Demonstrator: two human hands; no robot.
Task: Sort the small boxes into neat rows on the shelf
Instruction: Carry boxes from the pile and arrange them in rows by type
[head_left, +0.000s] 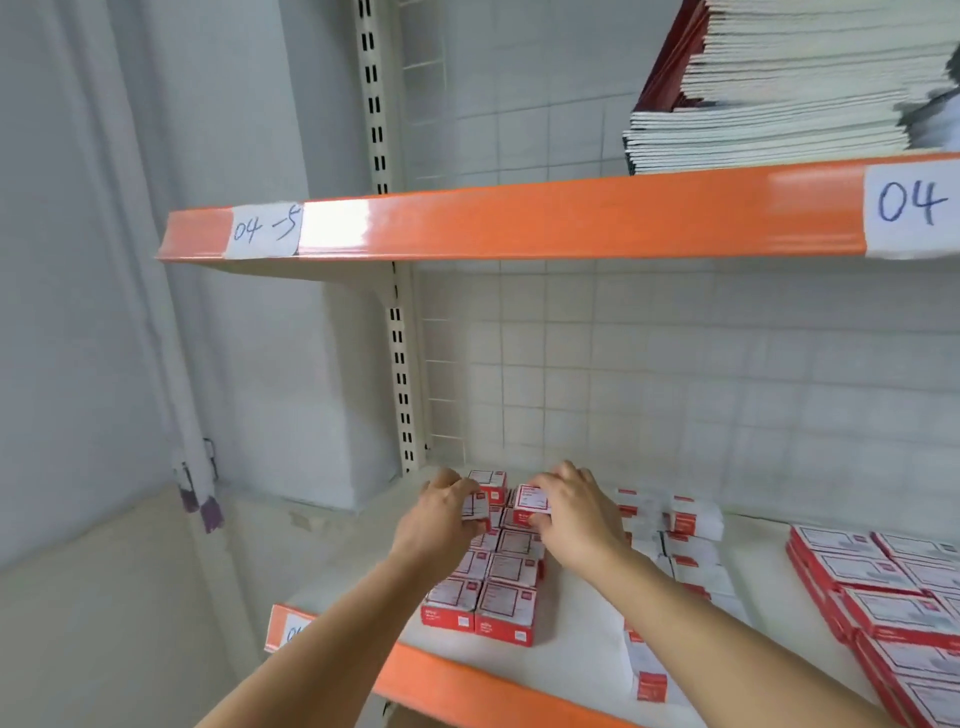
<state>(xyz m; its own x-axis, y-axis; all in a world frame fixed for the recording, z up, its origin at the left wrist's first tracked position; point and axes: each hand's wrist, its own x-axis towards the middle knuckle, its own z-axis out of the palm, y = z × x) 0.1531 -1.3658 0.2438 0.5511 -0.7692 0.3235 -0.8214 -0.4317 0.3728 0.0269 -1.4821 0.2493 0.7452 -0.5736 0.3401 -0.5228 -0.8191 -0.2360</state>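
Head view takes in a wall (130, 312) of pale grey on the left and a shelving unit with a white wire grid back (649, 374) filling the right. An upper shelf (519, 218) with an orange front edge runs across the frame, carrying two handwritten paper labels, one at its left end (264, 229) and one at the far right (911, 208). On top of it, to the right, sits a tall stack of notebooks (789, 88) with white page edges and dark red covers.

Below lies the lower shelf (582, 623), white on top with the same orange edge near the viewer. Flat red-and-white packs (883, 587) are stacked at its right side. A line of white-wrapped boxes (685, 551) runs from near to far in the middle. To the left of them stands a block of small boxes (498, 582), red and white, set two across in rows reaching toward the back of the shelf, touching one another.

Both forearms reach in from the near edge to the far end of that block. The left hand (441, 519) has its fingers curled round one small box (475, 505) at the left of the rows. The right hand (576, 514) pinches another small box (531, 503) between thumb and fingers, holding it tilted just above the far rows, close beside the left hand's box.
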